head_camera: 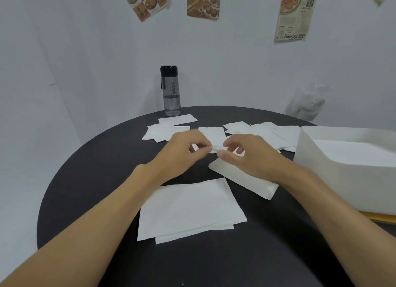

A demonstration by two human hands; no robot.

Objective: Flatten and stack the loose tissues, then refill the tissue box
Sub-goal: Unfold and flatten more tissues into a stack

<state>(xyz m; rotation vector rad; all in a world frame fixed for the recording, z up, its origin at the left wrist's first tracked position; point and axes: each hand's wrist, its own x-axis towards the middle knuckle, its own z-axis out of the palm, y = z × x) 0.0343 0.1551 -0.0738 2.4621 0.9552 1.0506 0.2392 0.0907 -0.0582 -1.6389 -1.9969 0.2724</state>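
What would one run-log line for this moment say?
left hand + right hand: pinch tissue | flat stack: near side | tissue box: right

Tissue stack [188, 209] nearest — box [347, 168] right, bottle [170, 91] behind.

Black table [90, 179]. On table: plain white tissues [188, 209]; plain white tissue box [334, 179] at table's right edge, tan wooden strip [383, 218] beneath. At table's far edge, smoky-grey see-through bottle [170, 93], black cap [168, 69], dark lettering. Behind table, pale grey wall [85, 50]; posters [203, 2] in brown, orange, cream, one checkered.
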